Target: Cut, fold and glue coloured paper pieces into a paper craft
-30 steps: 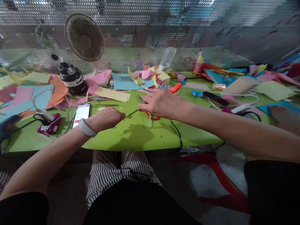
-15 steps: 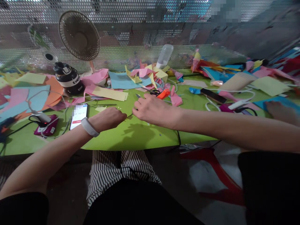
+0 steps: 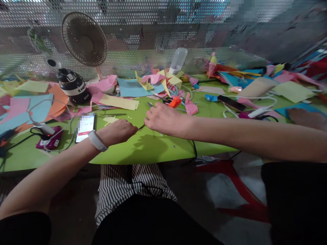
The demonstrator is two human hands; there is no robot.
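My left hand (image 3: 121, 131), with a light band at its wrist, is closed over the green table (image 3: 143, 153). Its fingertips pinch one end of a thin dark strip (image 3: 141, 127). Just to the right, my right hand (image 3: 163, 118) has its fingers curled down at the strip's other end; the fingertips are partly hidden. A pointed grey tip (image 3: 150, 104) shows just beyond the right fingers. Right behind that hand lie an orange piece (image 3: 175, 101) and a dark looped handle (image 3: 167, 100). Small yellow paper scraps (image 3: 110, 119) lie beyond the left hand.
A phone (image 3: 86, 127) lies left of my left wrist, near a purple power block (image 3: 51, 137) with cables. A black bottle (image 3: 73, 86) and a fan (image 3: 84, 39) stand behind. Coloured papers (image 3: 119, 101) cover the back. Another person's hand (image 3: 305, 119) is at far right.
Both hands keep almost the same place, with the dark strip still between them. The whole view has shifted very slightly.
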